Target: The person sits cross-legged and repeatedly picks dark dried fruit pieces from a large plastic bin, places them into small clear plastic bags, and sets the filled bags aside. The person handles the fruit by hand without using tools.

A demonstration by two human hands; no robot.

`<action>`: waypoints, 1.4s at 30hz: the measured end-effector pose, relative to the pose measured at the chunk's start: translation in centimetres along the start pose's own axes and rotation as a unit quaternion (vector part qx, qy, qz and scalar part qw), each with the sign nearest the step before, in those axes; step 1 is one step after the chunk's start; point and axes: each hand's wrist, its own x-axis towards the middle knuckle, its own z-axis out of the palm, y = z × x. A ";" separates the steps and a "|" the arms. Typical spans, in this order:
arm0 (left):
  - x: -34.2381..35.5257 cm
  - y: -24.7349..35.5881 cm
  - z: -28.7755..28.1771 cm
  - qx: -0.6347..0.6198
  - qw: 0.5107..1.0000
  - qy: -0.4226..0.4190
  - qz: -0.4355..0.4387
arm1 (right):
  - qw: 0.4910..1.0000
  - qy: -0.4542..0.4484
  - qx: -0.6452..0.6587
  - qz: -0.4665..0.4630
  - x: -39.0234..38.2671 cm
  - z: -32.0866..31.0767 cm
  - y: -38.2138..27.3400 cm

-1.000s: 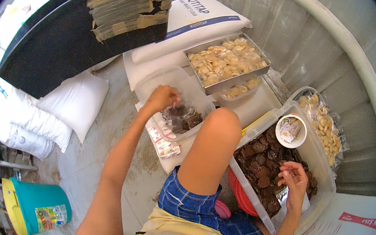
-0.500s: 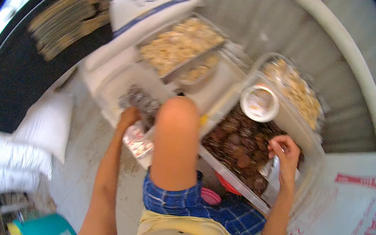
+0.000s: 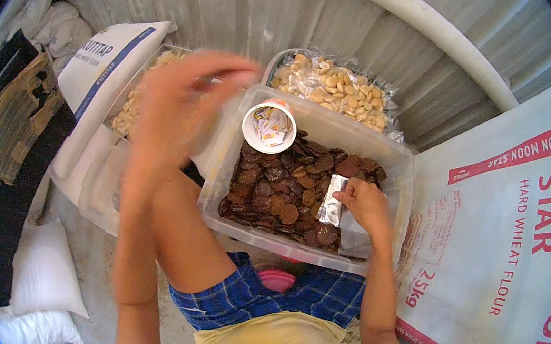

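Observation:
My right hand (image 3: 363,203) is over a clear plastic bin (image 3: 216,199), its fingers closed on the edge of a silver foil packet (image 3: 333,200). The packet rests on a heap of flat, dark brown round pieces (image 3: 277,186) that look like cookies or chips. Just below that hand, a translucent plastic piece (image 3: 353,235) lies in the bin. Motion smears my left hand (image 3: 192,91), raised left of the bin near a white round tub (image 3: 246,128). Small printed paper slips or sachets (image 3: 270,129) fill the tub. Whether the left hand holds anything cannot be made out.
Behind the bin stands another container of pale round pieces (image 3: 335,86) in clear plastic. Further pale pieces (image 3: 127,107) lie at left, beside a white flour sack (image 3: 104,69). A large flour sack (image 3: 485,220) flanks the right side. My bent knee is left of the bin.
My left hand has risen from the container at left toward the tub. My right hand has lowered onto the foil packet. The view has turned, shifting the bin toward the middle.

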 end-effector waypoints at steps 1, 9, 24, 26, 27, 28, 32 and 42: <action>0.9 1.4 1.9 -0.022 0.998 -0.047 0.046 | 0.999 -0.006 0.032 -0.006 0.3 0.5 0.5; -0.4 -3.5 15.0 -0.236 0.907 -0.326 -0.126 | 0.971 0.146 0.181 -0.056 -1.2 -2.1 0.0; -1.4 -3.5 15.4 -0.398 0.807 -0.347 -0.266 | 0.907 0.157 0.059 -0.386 -5.8 -4.2 -8.3; -1.5 -3.9 15.2 -0.382 0.828 -0.329 -0.246 | 0.907 0.159 0.044 -0.387 -5.8 -4.0 -8.3; -1.4 -3.0 14.4 -0.388 0.820 -0.333 -0.257 | 0.905 0.172 0.031 -0.388 -5.6 -3.9 -8.3; -1.7 -2.7 14.2 -0.391 0.835 -0.309 -0.233 | 0.903 0.185 0.019 -0.389 -5.5 -3.8 -8.3; -2.4 -2.2 13.6 -0.343 0.903 -0.203 -0.157 | 0.907 0.177 0.019 -0.381 -5.2 -3.9 -8.4; -1.8 -0.5 11.9 -0.004 0.984 -0.175 0.014 | 0.838 0.244 0.448 -0.192 -1.5 -8.5 -8.9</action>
